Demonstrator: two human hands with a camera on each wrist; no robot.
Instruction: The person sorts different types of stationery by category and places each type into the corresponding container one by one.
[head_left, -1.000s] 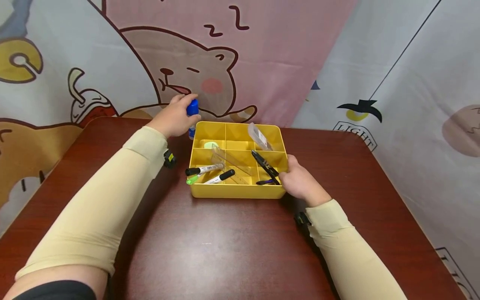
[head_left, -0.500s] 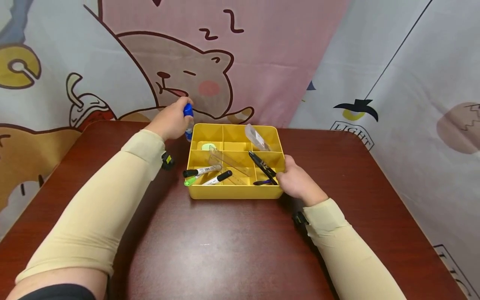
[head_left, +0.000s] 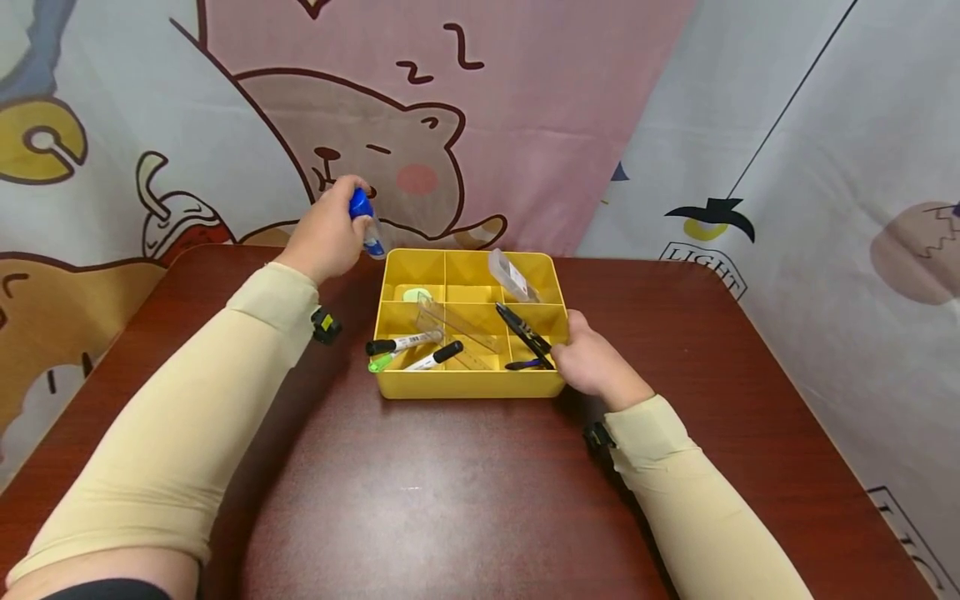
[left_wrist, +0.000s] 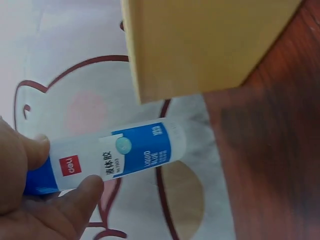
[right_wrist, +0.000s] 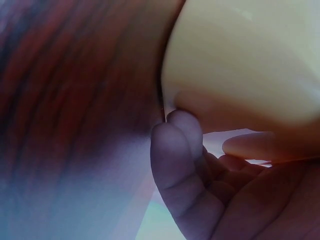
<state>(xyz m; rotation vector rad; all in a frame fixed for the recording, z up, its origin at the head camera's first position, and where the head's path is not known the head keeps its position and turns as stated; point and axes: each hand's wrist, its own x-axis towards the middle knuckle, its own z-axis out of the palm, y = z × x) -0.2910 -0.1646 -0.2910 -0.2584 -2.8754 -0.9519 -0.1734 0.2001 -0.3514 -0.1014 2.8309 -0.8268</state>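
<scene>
My left hand (head_left: 330,229) holds a clear liquid glue bottle (left_wrist: 135,150) by its blue cap end, thumb and fingers around it. The bottle tilts in the air, its blue-labelled bottom near the back left corner of a yellow divided organizer box (head_left: 472,383). On the box's right side, my right hand (head_left: 596,358) grips the wall near the front corner; curled fingers (right_wrist: 172,155) touch the outside in the right wrist view. Inside the box lie black-capped markers (head_left: 437,356), a clear ruler (head_left: 468,327), black pens (head_left: 522,332) and a translucent case (head_left: 513,275).
A pale green item (head_left: 417,295) lies in the box's back left compartment, and a green marker (head_left: 382,362) leans at its front left. The dark wooden table (head_left: 450,500) ends at a cartoon-printed cloth (head_left: 525,125) behind and to the right.
My left hand has lifted the glue bottle from beside the box and moved it slightly left, tilting it. The right hand stays on the box.
</scene>
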